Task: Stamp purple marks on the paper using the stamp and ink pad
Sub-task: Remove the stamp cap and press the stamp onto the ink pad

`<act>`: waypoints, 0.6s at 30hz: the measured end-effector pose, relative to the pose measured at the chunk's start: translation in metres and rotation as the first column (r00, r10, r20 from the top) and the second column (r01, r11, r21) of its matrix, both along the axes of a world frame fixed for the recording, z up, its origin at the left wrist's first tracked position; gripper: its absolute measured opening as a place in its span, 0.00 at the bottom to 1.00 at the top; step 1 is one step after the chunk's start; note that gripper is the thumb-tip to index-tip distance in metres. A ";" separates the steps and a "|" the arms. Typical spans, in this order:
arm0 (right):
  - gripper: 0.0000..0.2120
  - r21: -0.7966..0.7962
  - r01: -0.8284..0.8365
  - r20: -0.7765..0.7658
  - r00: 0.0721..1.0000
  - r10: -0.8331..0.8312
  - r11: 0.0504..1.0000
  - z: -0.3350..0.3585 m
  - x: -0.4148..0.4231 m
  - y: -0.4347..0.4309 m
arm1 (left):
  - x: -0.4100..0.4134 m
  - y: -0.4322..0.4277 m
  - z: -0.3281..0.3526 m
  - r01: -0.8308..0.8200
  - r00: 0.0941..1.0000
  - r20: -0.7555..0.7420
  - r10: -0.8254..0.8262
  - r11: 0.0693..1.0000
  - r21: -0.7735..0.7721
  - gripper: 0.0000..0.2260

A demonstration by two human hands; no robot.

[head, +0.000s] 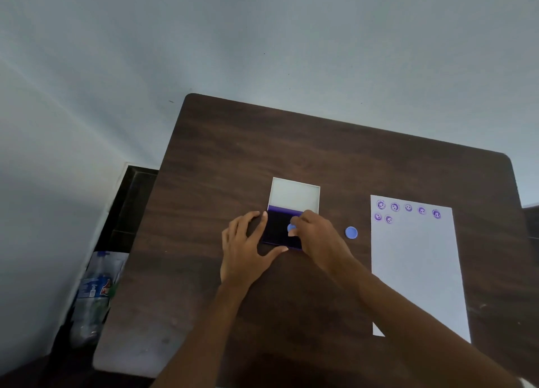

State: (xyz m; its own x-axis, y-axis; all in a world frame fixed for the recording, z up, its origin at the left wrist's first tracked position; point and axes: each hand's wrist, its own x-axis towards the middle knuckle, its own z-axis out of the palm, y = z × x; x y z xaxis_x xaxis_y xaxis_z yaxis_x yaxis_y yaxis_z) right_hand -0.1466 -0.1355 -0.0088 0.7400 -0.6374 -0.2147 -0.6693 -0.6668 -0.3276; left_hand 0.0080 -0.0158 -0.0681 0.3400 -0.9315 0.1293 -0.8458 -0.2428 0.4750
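The open ink pad (277, 227) lies mid-table, dark purple, with its white lid (294, 195) folded back behind it. My right hand (318, 239) pinches a small round blue stamp (291, 228) and holds it down on the pad's right part. My left hand (248, 250) rests flat against the pad's left edge, fingers spread, thumb along the near edge. To the right lies a white sheet of paper (417, 265) with several purple round marks (408, 211) near its far edge. My right forearm covers the sheet's near left corner.
A blue round cap (351, 232) sits on the dark wooden table (320, 154) between the pad and the paper. Plastic bottles (96, 294) stand on the floor left of the table. A pale wall rises behind the table's far edge.
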 end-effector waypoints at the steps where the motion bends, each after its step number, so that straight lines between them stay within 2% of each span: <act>1: 0.14 -0.049 -0.045 0.008 0.999 0.045 0.998 -0.001 -0.001 0.003 | 0.000 0.000 0.000 -0.008 1.000 0.004 0.008 1.000 -0.007 0.36; 9: 0.23 -0.181 -0.186 0.108 0.972 0.207 0.966 -0.007 -0.004 0.006 | -0.001 0.000 -0.002 -0.011 0.999 0.039 0.012 1.000 -0.009 0.35; 13: 0.24 -0.198 -0.294 0.071 0.947 0.312 0.935 -0.004 -0.007 -0.002 | -0.002 0.000 -0.002 -0.007 0.999 0.047 0.008 1.000 -0.010 0.35; 18: 0.21 -0.132 -0.123 0.092 0.986 0.136 0.984 0.004 0.000 0.012 | -0.002 0.000 0.004 -0.016 0.999 0.043 0.016 1.000 0.000 0.35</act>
